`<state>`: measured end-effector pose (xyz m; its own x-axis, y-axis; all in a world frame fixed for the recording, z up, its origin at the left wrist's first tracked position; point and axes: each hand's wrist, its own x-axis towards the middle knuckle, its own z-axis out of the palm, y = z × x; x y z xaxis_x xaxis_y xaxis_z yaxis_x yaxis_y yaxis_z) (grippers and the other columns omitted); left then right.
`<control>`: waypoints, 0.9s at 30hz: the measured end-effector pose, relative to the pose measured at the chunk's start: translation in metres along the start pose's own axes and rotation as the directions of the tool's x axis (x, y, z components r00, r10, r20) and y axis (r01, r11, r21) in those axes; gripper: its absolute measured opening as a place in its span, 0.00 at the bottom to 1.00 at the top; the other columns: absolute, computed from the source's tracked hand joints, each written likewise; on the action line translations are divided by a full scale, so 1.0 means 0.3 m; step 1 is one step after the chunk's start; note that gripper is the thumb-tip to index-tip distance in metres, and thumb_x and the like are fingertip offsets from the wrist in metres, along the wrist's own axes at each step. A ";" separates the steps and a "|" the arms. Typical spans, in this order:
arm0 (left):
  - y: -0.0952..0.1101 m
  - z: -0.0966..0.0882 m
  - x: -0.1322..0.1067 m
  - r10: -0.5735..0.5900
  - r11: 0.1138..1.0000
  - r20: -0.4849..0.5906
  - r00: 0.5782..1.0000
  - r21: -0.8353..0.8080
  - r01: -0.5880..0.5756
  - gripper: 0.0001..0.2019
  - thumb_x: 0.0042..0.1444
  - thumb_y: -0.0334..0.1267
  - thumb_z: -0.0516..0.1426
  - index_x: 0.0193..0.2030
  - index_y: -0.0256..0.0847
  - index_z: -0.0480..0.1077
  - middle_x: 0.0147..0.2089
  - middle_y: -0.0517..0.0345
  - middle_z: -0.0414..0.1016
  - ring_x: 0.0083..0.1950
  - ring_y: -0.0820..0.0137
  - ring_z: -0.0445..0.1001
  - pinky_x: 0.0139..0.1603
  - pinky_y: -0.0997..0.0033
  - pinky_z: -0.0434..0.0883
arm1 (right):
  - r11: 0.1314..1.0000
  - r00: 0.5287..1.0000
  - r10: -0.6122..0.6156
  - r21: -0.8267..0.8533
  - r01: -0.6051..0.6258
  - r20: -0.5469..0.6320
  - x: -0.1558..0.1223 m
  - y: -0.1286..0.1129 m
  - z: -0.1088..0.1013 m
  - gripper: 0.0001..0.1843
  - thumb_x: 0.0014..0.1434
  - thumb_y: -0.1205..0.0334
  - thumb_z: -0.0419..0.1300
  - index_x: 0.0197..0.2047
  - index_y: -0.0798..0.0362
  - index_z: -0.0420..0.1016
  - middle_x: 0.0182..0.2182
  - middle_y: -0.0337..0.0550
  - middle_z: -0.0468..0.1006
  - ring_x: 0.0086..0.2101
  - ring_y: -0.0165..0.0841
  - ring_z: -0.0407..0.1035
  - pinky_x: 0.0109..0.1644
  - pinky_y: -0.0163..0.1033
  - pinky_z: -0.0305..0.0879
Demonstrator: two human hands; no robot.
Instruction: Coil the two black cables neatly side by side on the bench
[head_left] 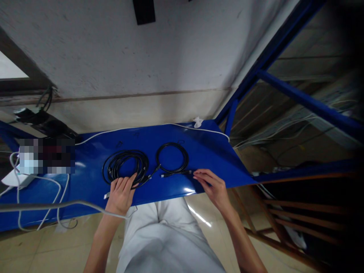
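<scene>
- The work surface is a glossy blue tabletop (91,185), set against a pale plastered wall (127,57) with a darker lower band.
- A blue metal shelving frame (298,98) stands to the right of the tabletop; bundles of pale wiring lie behind it, and brown wooden slats sit lower right.
- A thin white cable (199,129) runs along the far edge of the tabletop. Looped white cords (57,189) lie on its left part, near a blurred-out patch.
- The floor below is pale tile (42,246); the person's white trousers (167,235) show between the forearms.
- A thick coil of black cable (125,165) lies flat near the tabletop centre. A smaller single-loop black cable (173,157) lies just to its right; the loose ends of the two meet between them.
- The left hand (121,193) rests palm-down on the near side of the thick coil, fingers (125,183) spread slightly and laid over the strands, not clamped around them.
- The right hand (213,185) is held near the front edge, fingers (200,175) extended close together, the tips touching the plug end of the smaller cable. Whether they pinch it cannot be told.
</scene>
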<state>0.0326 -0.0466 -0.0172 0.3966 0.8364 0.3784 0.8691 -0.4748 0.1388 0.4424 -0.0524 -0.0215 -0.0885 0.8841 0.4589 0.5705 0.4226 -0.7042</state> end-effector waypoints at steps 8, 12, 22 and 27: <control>-0.020 -0.100 0.062 -0.050 0.987 -0.068 0.996 0.147 0.059 0.22 0.68 0.28 0.51 0.66 0.42 0.70 0.50 0.45 0.79 0.48 0.54 0.72 0.57 0.50 0.64 | 0.970 0.995 -0.086 0.223 0.093 -0.042 0.435 -0.133 0.241 0.06 0.70 0.57 0.69 0.44 0.47 0.88 0.44 0.46 0.87 0.46 0.41 0.82 0.56 0.49 0.79; -0.023 -0.116 0.083 -0.096 0.970 -0.068 0.993 0.218 0.109 0.22 0.68 0.28 0.51 0.67 0.39 0.68 0.53 0.42 0.78 0.49 0.53 0.71 0.57 0.48 0.64 | 0.976 0.987 -0.098 0.206 0.070 0.125 0.630 -0.088 0.439 0.04 0.68 0.62 0.70 0.42 0.50 0.87 0.43 0.47 0.87 0.44 0.40 0.81 0.54 0.47 0.77; -0.051 -0.016 0.038 -0.133 0.970 0.009 0.991 0.207 0.128 0.26 0.73 0.46 0.54 0.72 0.36 0.66 0.57 0.38 0.77 0.51 0.52 0.73 0.57 0.50 0.66 | 0.990 0.932 -0.128 0.102 0.099 0.339 0.714 -0.025 0.628 0.14 0.69 0.73 0.65 0.55 0.54 0.85 0.52 0.50 0.87 0.51 0.40 0.81 0.61 0.45 0.73; -0.044 -0.015 0.025 -0.139 0.977 0.062 0.988 0.171 0.126 0.27 0.75 0.51 0.52 0.73 0.38 0.65 0.60 0.40 0.77 0.57 0.52 0.73 0.60 0.50 0.65 | 0.979 0.915 -0.199 0.113 0.169 0.351 0.660 -0.024 0.538 0.19 0.76 0.64 0.59 0.66 0.53 0.79 0.61 0.51 0.82 0.61 0.42 0.77 0.69 0.46 0.68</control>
